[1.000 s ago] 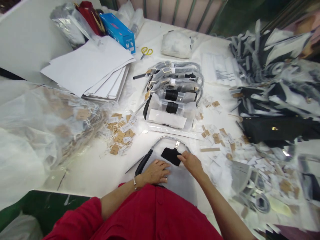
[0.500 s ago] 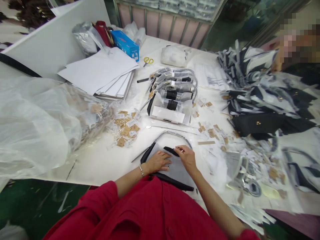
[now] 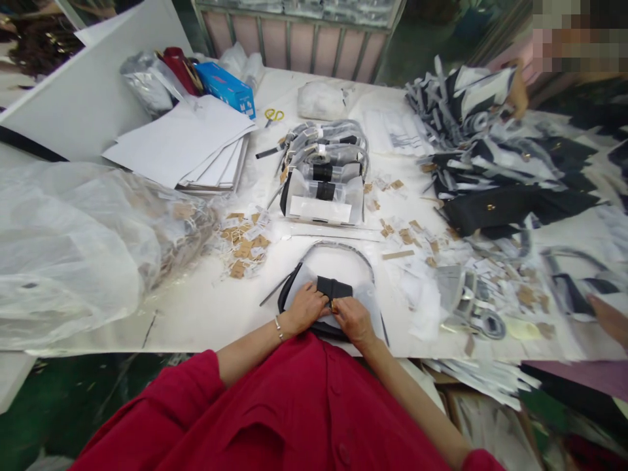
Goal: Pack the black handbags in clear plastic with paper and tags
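A black handbag (image 3: 290, 288) lies at the table's front edge, its body covered by a pale translucent sheet and its wrapped handle (image 3: 338, 246) arching away from me. The bag's black flap (image 3: 334, 288) is folded down towards me over the sheet. My right hand (image 3: 354, 320) pinches the near end of that flap, where a small gold-coloured fitting shows. Close beside it, my left hand (image 3: 307, 307) has its fingers bent against the bag and the flap's lower end. What lies under the fingertips is hidden.
Wrapped handbags (image 3: 321, 190) stand in a row ahead. Brown tags (image 3: 243, 248) lie left and right of them. Black bags (image 3: 495, 203) are heaped at right, with another person's hand (image 3: 608, 317) nearby. White sheets (image 3: 181, 137), yellow-handled scissors (image 3: 273, 115) and a plastic bag (image 3: 73, 255) are farther off.
My right hand has brought the flap down towards me over the sheet. My left hand has shifted from lying flat to bent fingers beside it. Another person's hand has appeared at right.
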Motion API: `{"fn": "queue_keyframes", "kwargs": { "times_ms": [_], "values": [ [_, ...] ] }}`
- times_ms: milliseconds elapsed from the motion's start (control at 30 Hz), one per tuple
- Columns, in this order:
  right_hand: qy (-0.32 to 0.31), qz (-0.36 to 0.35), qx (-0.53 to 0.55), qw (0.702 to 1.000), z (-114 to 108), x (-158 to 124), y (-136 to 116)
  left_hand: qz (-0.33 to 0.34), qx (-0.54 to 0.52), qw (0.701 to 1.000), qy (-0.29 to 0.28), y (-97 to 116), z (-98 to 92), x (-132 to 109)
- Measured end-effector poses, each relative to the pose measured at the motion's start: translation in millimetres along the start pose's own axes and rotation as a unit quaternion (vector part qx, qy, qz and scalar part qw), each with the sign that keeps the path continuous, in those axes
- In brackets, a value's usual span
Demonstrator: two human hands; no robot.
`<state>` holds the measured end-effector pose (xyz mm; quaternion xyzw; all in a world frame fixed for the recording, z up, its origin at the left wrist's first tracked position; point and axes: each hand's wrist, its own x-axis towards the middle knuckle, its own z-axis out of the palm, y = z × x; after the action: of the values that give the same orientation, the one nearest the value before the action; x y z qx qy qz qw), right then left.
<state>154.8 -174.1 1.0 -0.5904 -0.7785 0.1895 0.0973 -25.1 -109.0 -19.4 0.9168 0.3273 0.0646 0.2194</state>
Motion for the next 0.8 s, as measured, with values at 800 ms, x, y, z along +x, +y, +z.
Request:
{"fn": "queue_keyframes", "kwargs": {
  "times_ms": [800],
  "values": [
    [-0.122,0.077,0.029,0.989,1,12,-15,0.072,-0.027,0.997,0.005,4,20.4,-57]
  ]
}}
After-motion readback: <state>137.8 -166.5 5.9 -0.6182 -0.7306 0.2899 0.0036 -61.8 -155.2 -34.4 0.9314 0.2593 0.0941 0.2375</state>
